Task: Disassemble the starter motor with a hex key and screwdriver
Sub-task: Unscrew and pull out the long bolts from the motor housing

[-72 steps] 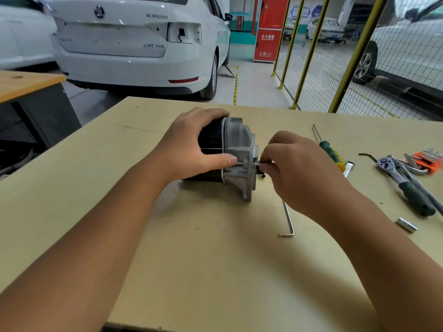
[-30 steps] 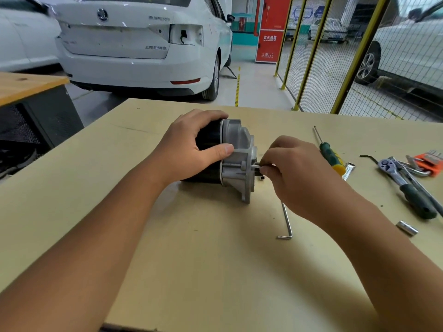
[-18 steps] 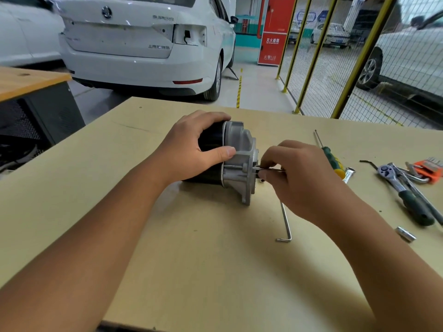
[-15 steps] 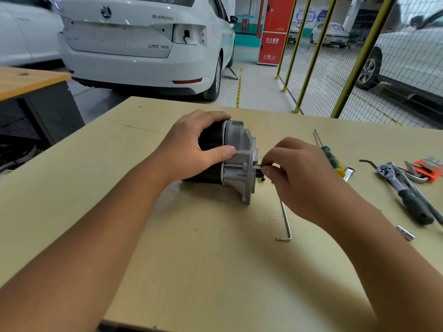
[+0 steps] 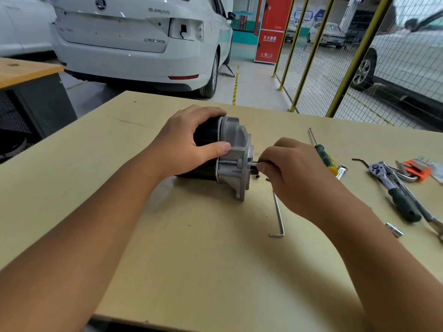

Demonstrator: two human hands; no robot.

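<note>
Starter motor (image 5: 230,156) mid-table, left hand (image 5: 187,142) gripping, right hand (image 5: 290,168) pinching its bolt (image 5: 254,163)

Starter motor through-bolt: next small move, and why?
Probably draw the bolt straight out to the right. The right hand pinches its end beside the silver housing, the left hand grips the black body, and the hex key lies on the table, so the loosening looks done.

Bright, even daylight fills the scene, and soft shadows fall toward the viewer under both forearms on the table (image 5: 215,271). The wide lens bends the fence posts (image 5: 309,53) at the edges (the far cars look slightly soft).
</note>
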